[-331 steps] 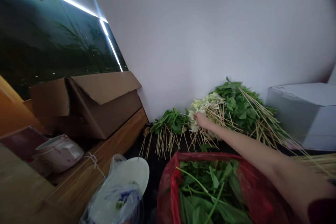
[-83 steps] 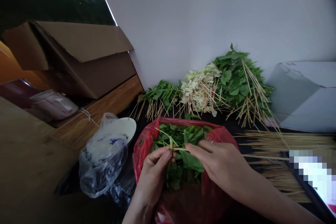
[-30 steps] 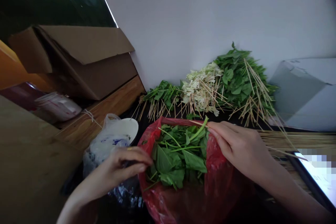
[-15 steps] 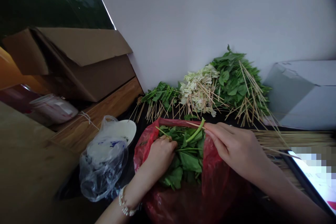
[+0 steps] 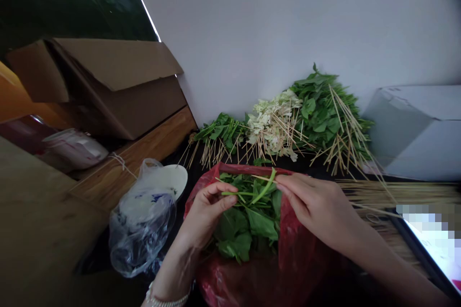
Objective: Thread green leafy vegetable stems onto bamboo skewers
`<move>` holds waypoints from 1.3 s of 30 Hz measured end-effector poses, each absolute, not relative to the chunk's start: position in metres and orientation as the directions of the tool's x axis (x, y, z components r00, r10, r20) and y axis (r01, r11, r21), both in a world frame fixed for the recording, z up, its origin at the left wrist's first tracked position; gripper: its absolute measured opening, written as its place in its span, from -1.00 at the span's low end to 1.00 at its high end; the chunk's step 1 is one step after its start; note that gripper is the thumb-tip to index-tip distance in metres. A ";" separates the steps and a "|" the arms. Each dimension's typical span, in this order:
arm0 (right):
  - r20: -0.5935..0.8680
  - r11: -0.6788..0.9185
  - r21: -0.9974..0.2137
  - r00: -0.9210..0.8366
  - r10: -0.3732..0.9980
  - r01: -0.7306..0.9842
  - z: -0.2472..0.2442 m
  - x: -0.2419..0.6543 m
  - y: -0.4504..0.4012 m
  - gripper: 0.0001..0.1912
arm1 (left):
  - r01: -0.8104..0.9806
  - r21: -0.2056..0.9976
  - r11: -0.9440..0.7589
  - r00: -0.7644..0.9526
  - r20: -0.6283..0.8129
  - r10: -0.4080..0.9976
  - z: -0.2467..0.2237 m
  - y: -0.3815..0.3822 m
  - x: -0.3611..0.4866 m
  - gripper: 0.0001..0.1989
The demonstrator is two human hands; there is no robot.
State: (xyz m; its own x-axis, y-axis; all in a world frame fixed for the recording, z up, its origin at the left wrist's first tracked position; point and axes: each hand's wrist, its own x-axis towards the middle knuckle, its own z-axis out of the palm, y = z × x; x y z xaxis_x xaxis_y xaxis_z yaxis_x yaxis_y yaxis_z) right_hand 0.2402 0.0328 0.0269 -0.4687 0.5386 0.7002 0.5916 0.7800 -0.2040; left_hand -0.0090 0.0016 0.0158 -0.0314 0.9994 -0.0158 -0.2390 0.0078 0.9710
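Observation:
My right hand (image 5: 313, 206) pinches a thin wooden skewer (image 5: 260, 178) that points left, with a pale green stem (image 5: 265, 187) threaded across it near the fingertips. My left hand (image 5: 205, 211), wearing a bead bracelet, is closed between thumb and fingers on another thin leafy green stem (image 5: 230, 194). Both hands are over an open red plastic bag (image 5: 234, 276). Loose leafy greens (image 5: 261, 223) fill the bag's mouth under my fingers.
Behind the bag lie piles of skewered greens (image 5: 223, 127), pale cabbage pieces (image 5: 273, 120) and more greens (image 5: 320, 110). Bare skewers (image 5: 396, 189) and a lit screen (image 5: 432, 244) are on the right. A clear bag (image 5: 144, 220), white bowl (image 5: 173, 177) and cardboard box (image 5: 137, 100) stand left.
My left hand has come up out of the greens and turned, now pinching a stem. My right hand keeps the skewer and has shifted slightly left and down.

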 end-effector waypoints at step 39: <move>0.576 0.829 -0.156 -0.633 0.518 0.537 0.020 0.220 0.014 -0.71 | -0.464 0.882 0.088 -0.090 -0.145 0.985 0.008 -0.010 0.009 -0.69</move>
